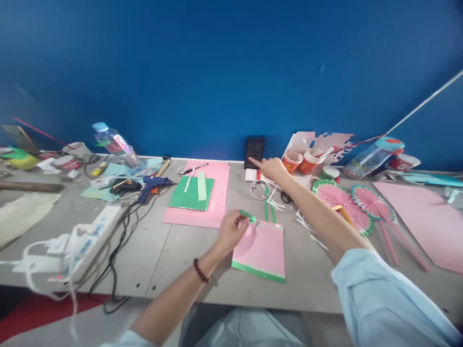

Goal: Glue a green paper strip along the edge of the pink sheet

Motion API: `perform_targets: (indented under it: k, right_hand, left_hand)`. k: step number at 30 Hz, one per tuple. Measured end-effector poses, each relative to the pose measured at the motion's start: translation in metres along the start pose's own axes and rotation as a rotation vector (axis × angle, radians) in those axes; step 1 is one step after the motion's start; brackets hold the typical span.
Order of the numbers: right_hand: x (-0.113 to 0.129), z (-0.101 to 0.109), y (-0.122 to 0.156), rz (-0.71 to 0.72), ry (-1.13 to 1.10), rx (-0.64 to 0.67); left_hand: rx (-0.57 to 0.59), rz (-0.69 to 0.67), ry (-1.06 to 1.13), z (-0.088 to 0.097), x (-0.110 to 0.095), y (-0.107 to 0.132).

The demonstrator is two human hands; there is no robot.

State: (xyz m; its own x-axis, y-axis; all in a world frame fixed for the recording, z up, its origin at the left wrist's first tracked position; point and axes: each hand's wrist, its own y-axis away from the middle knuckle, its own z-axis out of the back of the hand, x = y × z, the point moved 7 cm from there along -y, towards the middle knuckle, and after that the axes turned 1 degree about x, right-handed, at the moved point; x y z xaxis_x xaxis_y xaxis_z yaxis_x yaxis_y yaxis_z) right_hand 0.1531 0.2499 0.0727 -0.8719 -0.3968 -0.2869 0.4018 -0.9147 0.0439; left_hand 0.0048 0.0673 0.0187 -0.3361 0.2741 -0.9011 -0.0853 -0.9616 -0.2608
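Head view: my left hand [231, 231] sits low over the middle of the table [173, 255], thumb and fingers pinched on a short green strip [248, 215]. The strip lies at the top left corner of a small pink sheet [262, 250], which has a green band along its near edge and lies flat right in front of me. A dark bead bracelet [200, 271] circles that wrist.

My right hand [273, 168] is stretched far forward, forefinger out and the other fingers curled, holding nothing. The fingertip meets the lower part of a dark phone [254, 150] that stands propped against the blue wall [217, 72]. It seems to touch the screen, though the picture is too soft there to be sure.

Just below that hand lie a white tape ring [259, 189] and loose white paper trimmings. To its right stand red paper cups [292, 160], and nearer me two pink pleated fans [340, 197] with green rims. Left of my hands a green card [191, 193] rests on a larger pink sheet [217, 207]. Further left lie a blue glue gun [154, 183], a white power strip [90, 236] with dark cables, and a tilted clear bottle [115, 144] with a blue cap.
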Motion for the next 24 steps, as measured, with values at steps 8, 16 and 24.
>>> perform_targets:
  k: [8,16,24]
  right_hand:
    - [-0.038,0.034,0.017,-0.392,-0.418,-0.207]
    - [0.050,-0.024,0.102,-0.206,-1.153,0.165]
    - [0.092,-0.051,0.144,-0.216,-1.687,0.448]
  left_hand:
    - [0.009,0.002,-0.009,0.000,-0.001,0.000]
    - [0.014,-0.060,-0.051,0.000,-0.007,-0.001]
    - [0.026,-0.090,-0.074,0.003,-0.017,-0.001]
